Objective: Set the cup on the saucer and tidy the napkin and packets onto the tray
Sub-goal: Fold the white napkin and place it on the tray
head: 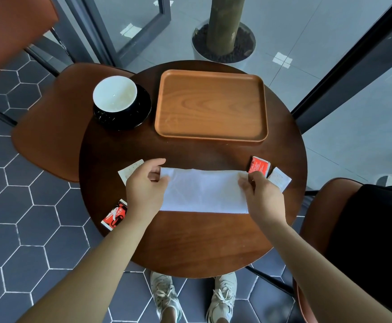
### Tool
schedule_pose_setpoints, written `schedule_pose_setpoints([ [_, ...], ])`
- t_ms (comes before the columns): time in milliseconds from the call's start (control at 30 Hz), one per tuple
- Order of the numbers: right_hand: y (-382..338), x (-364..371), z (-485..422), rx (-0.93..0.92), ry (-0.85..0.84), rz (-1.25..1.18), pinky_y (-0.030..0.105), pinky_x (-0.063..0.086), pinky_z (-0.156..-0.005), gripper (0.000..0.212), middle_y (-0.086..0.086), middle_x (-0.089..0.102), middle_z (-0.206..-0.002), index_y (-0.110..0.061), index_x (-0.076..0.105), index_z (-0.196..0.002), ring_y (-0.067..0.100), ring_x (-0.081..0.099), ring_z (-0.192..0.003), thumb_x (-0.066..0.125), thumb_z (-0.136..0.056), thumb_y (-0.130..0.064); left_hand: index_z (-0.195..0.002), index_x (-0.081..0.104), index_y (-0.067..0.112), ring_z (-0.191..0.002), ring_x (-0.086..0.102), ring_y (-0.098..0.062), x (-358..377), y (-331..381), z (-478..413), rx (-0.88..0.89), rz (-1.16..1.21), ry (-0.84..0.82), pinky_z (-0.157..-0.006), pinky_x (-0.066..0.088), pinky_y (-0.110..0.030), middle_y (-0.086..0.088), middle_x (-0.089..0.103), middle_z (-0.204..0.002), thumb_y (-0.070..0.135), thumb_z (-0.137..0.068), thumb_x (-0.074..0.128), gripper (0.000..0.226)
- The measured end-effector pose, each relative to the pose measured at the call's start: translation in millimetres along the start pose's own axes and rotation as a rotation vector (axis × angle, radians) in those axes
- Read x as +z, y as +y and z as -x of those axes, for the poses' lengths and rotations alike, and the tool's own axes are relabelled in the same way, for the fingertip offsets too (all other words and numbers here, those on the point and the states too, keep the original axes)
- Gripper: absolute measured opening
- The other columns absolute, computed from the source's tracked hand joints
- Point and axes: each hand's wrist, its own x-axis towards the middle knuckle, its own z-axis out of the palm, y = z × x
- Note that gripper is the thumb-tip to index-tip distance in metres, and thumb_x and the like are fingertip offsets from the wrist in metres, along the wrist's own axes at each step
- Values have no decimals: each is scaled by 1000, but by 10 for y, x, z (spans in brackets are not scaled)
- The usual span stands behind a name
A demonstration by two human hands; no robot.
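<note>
A white napkin (pixel 204 191) lies flat, folded into a long strip, at the middle of the round wooden table (pixel 190 241). My left hand (pixel 146 185) pinches its left end and my right hand (pixel 262 194) pinches its right end. A black cup with a white inside (pixel 114 94) stands on a black saucer (pixel 141 113) at the back left. The wooden tray (pixel 211 106) sits bare at the back. A red packet (pixel 259 165) and a white packet (pixel 280 178) lie right of the napkin. Another white packet (pixel 128 171) and a red packet (pixel 115 214) lie to the left.
Brown chairs stand at the left (pixel 50 122) and right (pixel 325 210) of the table. A potted tree trunk (pixel 224 38) rises behind the table. Glass doors with dark frames close off the back. My shoes (pixel 192 297) show below the table's near edge.
</note>
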Motion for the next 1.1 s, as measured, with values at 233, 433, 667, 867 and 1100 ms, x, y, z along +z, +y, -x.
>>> schedule_pose_setpoints([
  [233, -80, 58, -71, -11, 29, 101, 36, 47, -58, 24, -3, 53, -74, -22, 48, -93, 26, 56, -66, 41, -103, -42, -114, 71, 15, -79, 61, -1, 53, -41, -19, 73, -114, 24, -69, 46, -4, 10, 63, -89, -2, -82, 72, 36],
  [433, -80, 48, -100, -16, 44, 102, 36, 51, -59, 21, -1, 57, -77, -23, 47, -94, 24, 57, -66, 40, -103, -41, -113, 71, 9, -77, 60, -15, 73, -59, 19, 130, -198, 50, -73, 54, -30, 1, 63, -92, -3, -83, 71, 32],
  [667, -55, -40, -14, -65, 176, 91, 35, 50, -61, 23, 5, 65, -102, -16, 55, -109, 24, 58, -84, 51, -100, -37, -126, 63, 11, -118, 51, -28, 80, -22, 170, 374, -435, 62, -89, 50, -35, -12, 53, -126, 0, -85, 67, 44],
  [867, -365, 317, 433, -602, 27, 308, 50, 29, -116, 47, 2, 39, -157, -15, 48, -145, 31, 28, -148, 46, -101, -31, -149, 39, 11, -152, 14, -34, 223, -192, 282, 682, -814, -295, -121, 19, -54, -14, 28, -161, 30, -100, 47, 53],
  [1100, -147, 462, 184, -457, -98, 609, 48, 9, -124, 80, 14, 2, -166, -6, 12, -157, 28, -6, -154, 12, -101, -63, -159, 10, 17, -154, 0, -30, 283, -422, 187, 597, -1014, -393, -123, 13, -53, -11, 6, -167, 54, -103, 21, 68],
])
